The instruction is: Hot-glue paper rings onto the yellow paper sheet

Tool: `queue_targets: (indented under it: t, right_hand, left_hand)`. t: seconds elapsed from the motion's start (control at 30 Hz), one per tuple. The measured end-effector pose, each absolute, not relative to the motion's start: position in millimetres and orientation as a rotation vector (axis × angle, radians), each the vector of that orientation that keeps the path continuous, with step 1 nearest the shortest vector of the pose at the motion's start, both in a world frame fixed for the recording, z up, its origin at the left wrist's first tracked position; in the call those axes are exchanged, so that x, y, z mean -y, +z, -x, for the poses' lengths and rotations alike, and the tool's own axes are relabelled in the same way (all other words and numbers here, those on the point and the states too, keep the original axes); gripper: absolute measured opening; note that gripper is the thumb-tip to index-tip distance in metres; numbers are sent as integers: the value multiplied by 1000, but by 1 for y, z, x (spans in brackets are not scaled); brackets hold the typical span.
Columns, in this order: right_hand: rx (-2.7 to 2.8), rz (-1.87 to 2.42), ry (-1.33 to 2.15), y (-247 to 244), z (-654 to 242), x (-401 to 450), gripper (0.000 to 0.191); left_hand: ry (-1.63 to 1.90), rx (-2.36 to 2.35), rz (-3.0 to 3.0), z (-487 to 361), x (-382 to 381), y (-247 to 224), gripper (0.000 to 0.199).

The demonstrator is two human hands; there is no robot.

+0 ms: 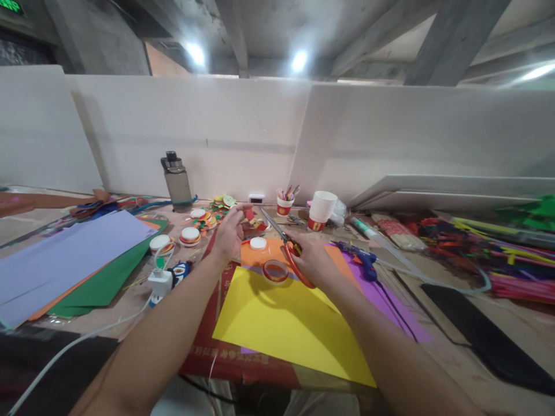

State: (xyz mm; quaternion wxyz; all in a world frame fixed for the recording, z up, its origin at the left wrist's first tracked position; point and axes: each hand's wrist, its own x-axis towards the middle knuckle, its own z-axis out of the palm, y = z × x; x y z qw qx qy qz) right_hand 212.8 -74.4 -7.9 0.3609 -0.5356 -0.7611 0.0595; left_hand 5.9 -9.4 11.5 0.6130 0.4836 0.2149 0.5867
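My right hand (311, 258) is wrapped around the handles of a pair of scissors (295, 267) with orange grips. The blades slant up and to the left, toward my other hand. My left hand (230, 234) pinches a small red and yellow paper piece (251, 218) close to the blade tips. Below the hands lie a yellow sheet (286, 323), an orange sheet (247, 252) and part of a purple sheet (385, 300). A white round lid (258, 244) rests on the orange sheet. A ring-shaped roll of tape (274, 281) sits beside the scissors.
Stacked coloured sheets (78, 260), a white plug (159, 282) and round lids (189, 235) are on the left. A bottle (177, 182), a cup of pencils (284, 205) and stacked paper cups (321, 209) stand behind. A blue glue gun (367, 263) lies right. Another person's hand (102, 195) is far left.
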Motion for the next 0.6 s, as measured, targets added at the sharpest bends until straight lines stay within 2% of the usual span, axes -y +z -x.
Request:
queue_targets:
  t: [0.23,0.6]
  right_hand:
    - [1962,1372,284,-13,-208,74,37]
    - [2008,1260,305,-11,-204,76,35]
  left_hand:
    - [1573,-668,-1256,-7,-3,1,34]
    - [1458,-638,-1165,-10,5,6,28]
